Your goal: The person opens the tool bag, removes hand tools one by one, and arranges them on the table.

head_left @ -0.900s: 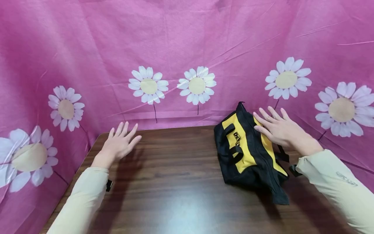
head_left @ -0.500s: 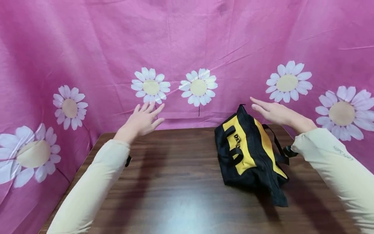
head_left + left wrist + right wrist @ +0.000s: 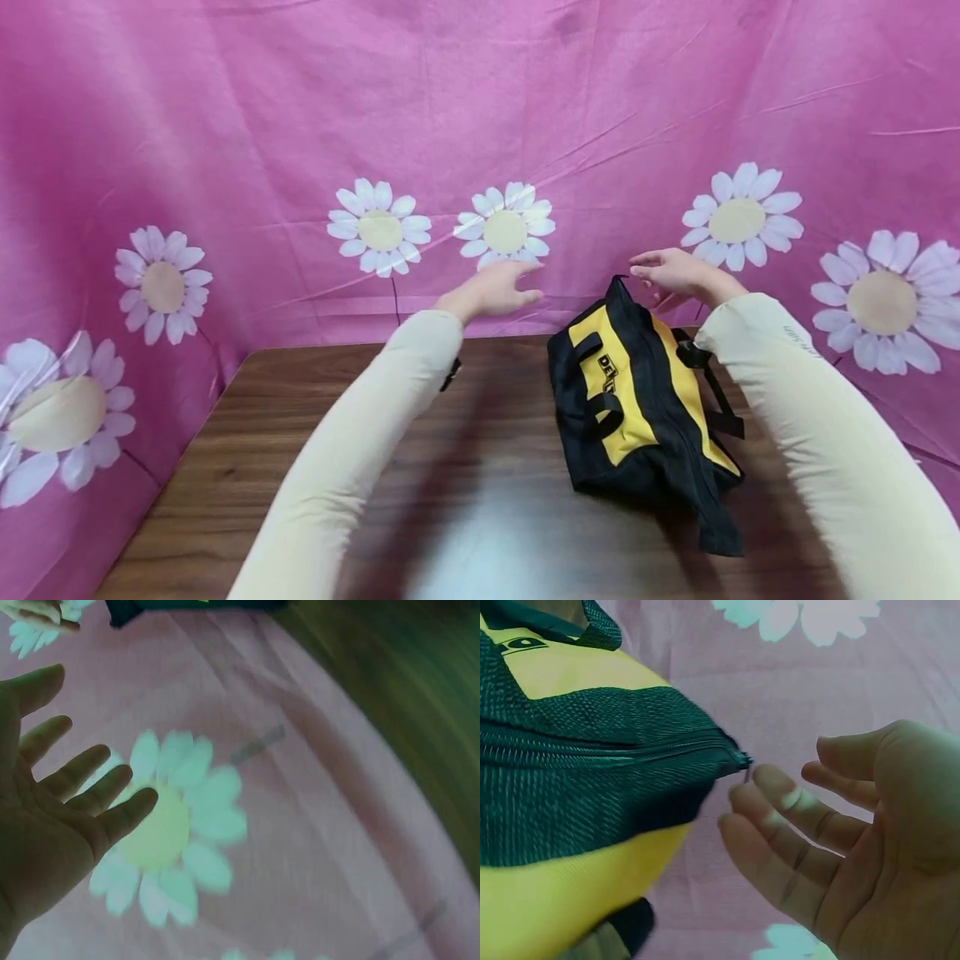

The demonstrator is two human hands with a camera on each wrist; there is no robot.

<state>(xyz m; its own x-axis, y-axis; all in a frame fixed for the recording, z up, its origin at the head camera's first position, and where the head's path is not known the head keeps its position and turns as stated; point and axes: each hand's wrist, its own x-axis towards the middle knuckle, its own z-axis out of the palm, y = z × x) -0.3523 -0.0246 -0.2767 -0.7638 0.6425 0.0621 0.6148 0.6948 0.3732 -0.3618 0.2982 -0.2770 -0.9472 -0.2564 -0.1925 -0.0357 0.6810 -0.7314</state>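
A black and yellow tool bag [image 3: 637, 383] with a closed zipper along its top stands on the right part of the wooden table. My right hand [image 3: 678, 273] is at the bag's far end, fingers loosely bent. In the right wrist view its fingertips [image 3: 769, 780] are close beside the small zipper pull [image 3: 746, 766]; thumb and fingers are apart, and nothing is pinched. To the left of the bag, my left hand [image 3: 491, 290] hangs in the air above the table's far edge. The left wrist view shows its fingers [image 3: 94, 761] spread and holding nothing.
Behind the brown wooden table [image 3: 300, 433] hangs a pink cloth [image 3: 450, 100] printed with white daisies, wrapping round both sides. Black carry handles [image 3: 606, 408] stick out on the bag's left face, and a black strap [image 3: 720, 400] hangs on its right.
My left hand has moved right across the table toward the bag. The right hand has shifted from above the bag's right side to its far end by the zipper pull. The bag stays put.
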